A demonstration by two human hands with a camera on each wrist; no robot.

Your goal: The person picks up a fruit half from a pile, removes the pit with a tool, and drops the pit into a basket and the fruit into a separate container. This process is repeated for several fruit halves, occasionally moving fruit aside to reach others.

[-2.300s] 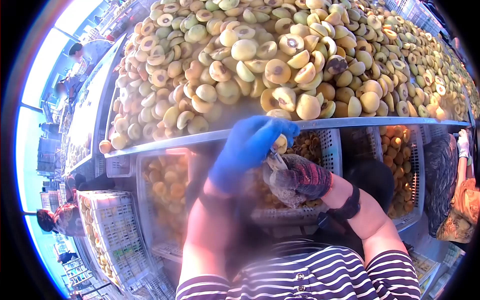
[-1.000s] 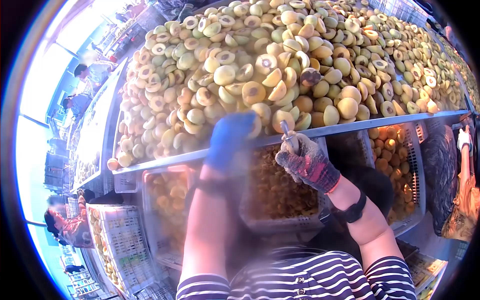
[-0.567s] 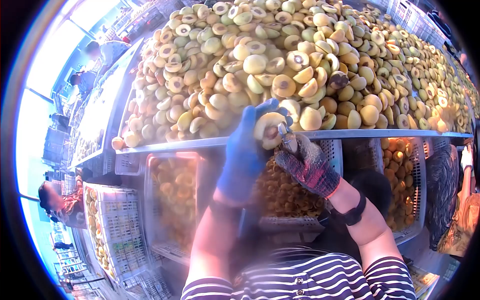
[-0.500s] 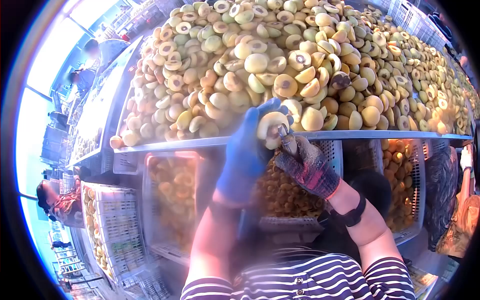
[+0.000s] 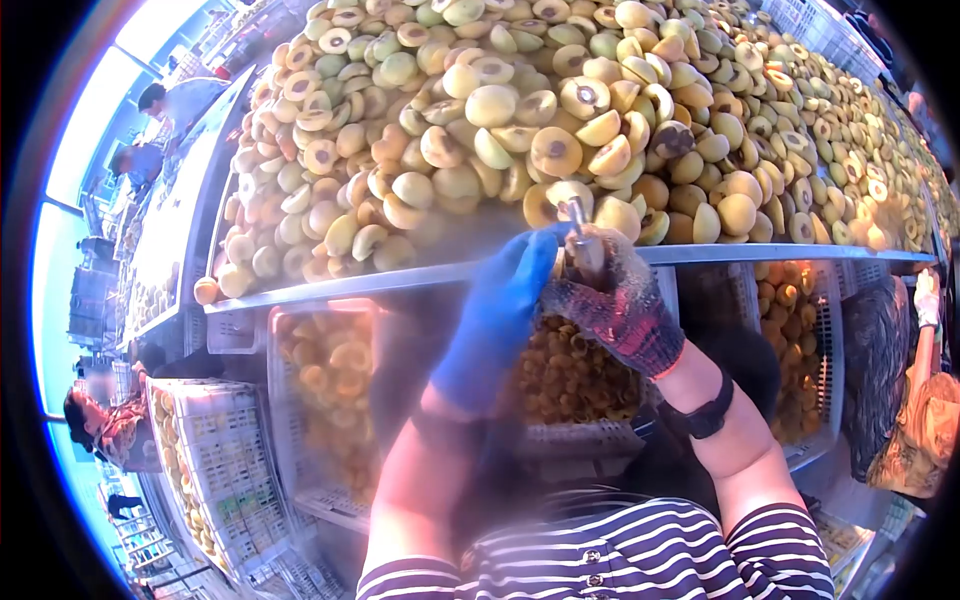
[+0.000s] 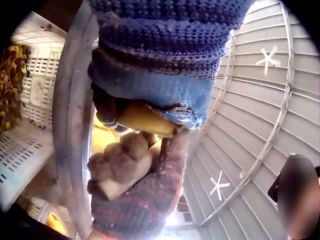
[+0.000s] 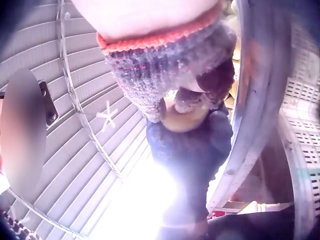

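While the person stands at the metal edge of a long sorting table (image 5: 330, 285) heaped with halved peaches (image 5: 560, 110), both gloved hands meet just below that edge, above a white plastic crate of dark peach pits (image 5: 575, 370). Curled around a peach half (image 6: 145, 119), the left hand (image 5: 495, 315) in a blue knit glove cups the fruit from the left. In the head view the fruit is almost wholly hidden behind the two gloves; it shows as a yellow strip under the blue fingers in the left wrist view and as a tan mound (image 7: 185, 119) in the right wrist view. Pressed against it from the right, the right hand (image 5: 610, 300) in a grey and red speckled glove is closed around a small metal pitting tool (image 5: 578, 225), whose shaft stands nearly upright, tilted a little away from the body, its tip rising above the knuckles toward the heap. Fruit and tool hand are touching, so the fruit lies directly to the left of the tool. Whether the tool's working end is in the fruit's hollow cannot be seen, nor whether a pit remains there. To the left, a second crate of orange fruit (image 5: 330, 370) is blurred, and distant workers are too small to make out.
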